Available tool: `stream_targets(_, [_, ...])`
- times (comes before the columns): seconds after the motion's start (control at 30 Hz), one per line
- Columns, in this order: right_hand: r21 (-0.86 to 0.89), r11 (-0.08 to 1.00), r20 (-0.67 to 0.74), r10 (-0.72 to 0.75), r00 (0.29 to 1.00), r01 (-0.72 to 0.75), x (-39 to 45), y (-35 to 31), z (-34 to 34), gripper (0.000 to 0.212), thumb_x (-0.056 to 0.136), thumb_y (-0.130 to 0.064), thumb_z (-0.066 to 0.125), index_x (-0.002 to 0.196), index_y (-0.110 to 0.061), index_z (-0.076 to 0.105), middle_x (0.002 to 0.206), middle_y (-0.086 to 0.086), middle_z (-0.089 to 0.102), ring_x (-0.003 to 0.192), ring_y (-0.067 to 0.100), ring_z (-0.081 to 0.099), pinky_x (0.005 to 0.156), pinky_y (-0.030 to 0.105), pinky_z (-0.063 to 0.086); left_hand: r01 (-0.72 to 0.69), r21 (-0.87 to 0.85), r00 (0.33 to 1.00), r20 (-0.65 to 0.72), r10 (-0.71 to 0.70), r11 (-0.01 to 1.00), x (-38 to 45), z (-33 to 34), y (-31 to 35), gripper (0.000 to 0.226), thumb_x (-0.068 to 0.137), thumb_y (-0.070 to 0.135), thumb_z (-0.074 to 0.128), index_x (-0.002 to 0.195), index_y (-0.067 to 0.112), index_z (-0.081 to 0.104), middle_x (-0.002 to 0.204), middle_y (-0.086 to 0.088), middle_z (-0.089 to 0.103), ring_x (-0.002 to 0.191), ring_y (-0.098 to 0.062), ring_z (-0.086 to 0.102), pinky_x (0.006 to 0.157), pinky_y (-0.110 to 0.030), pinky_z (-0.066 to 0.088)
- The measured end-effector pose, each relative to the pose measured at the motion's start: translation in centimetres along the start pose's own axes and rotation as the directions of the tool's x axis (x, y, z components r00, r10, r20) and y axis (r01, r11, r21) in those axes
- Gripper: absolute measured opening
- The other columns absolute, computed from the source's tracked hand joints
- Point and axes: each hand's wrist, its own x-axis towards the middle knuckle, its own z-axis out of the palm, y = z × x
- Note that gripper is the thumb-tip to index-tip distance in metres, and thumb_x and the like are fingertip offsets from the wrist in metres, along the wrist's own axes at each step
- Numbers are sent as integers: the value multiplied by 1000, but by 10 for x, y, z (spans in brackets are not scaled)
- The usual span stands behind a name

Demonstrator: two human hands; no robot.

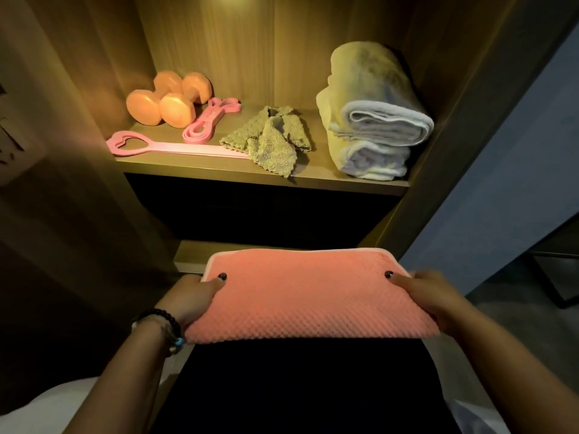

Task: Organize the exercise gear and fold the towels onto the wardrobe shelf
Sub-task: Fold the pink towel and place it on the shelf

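A folded pink waffle-textured towel (305, 296) is held flat in front of me, below the lit wardrobe shelf (219, 169). My left hand (191, 300) grips its left edge, thumb on top. My right hand (429, 297) grips its right edge the same way. On the shelf, two orange dumbbells (167, 100) lie at the back left. Pink resistance bands (203, 123) lie beside them, and a long pink strap with a heart-shaped handle (150, 147) runs along the front. A crumpled olive cloth (269, 139) lies mid-shelf. Folded white towels (372, 126) are stacked at the right.
Wooden side panels (78, 73) close in the shelf on both sides. Under the shelf is a dark compartment (260, 214) and a lower wooden ledge (194, 253). A blue-grey wall (517, 183) and dark furniture stand to the right.
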Motion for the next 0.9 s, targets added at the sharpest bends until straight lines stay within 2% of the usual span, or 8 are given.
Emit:
stream_targets(0.13, [58,997,34,49,998,-51,2,1,0,27,87,-32,67,88,-5,66,98,14,63,89,27,58,80,42,47,6,-43,999,44,-4,999,-7,2,-3,33,98,33,50,101,3,64,84,-8,66,73,-22,59,63,-30,39])
stream_targets(0.23, [193,977,-59,-82,995,92,6,-15,-5,21,81,-26,74,93,-9,70,100,10,64,89,22,58,74,36,46,-81,-237,996,28,91,968,-19,-1,11,29,99,31,48,98,7,63,83,-10,64,69,-21,57,60,-30,38])
stream_targets(0.3, [159,960,-147,-206,967,229,2,-37,-8,22,78,-24,76,96,-14,69,103,5,63,88,15,57,66,30,43,-132,-298,988,35,149,945,-28,-2,26,25,98,28,48,101,6,59,85,-10,64,69,-20,58,59,-30,41])
stream_targets(0.47, [0,801,-256,-579,774,599,-33,-107,0,31,71,-23,79,98,-25,65,86,-5,66,72,4,60,64,24,46,-248,-401,962,3,272,882,-44,9,61,23,99,24,49,110,7,59,94,-10,68,76,-21,64,61,-31,48])
stream_targets(0.57, [-32,642,-198,-756,625,766,-65,-139,16,33,75,-20,77,103,-23,61,83,-7,66,60,-5,55,57,9,40,-273,-549,948,-16,317,790,-51,21,77,18,100,23,46,107,14,60,100,-11,69,89,-26,66,72,-39,52])
stream_targets(0.63, [-43,580,-129,-811,571,813,-82,-148,29,37,76,-17,76,108,-24,59,87,-8,65,63,-8,55,53,7,39,-288,-633,934,-21,356,718,-53,27,81,20,99,23,45,111,18,59,103,-9,69,94,-25,67,76,-39,53])
stream_targets(0.8, [56,583,-7,-811,585,810,-99,-139,62,44,76,-6,71,112,-27,57,91,-12,65,69,-8,59,55,7,42,-180,-879,903,31,429,443,-56,36,78,33,103,16,32,129,11,53,114,-17,68,104,-30,67,79,-40,58])
stream_targets(0.9, [127,606,-11,-791,612,785,-98,-123,78,47,74,-4,69,112,-30,58,94,-12,66,75,-1,61,62,13,48,-116,-927,892,61,447,357,-58,40,73,36,104,17,29,133,9,50,113,-23,67,100,-34,68,73,-39,58])
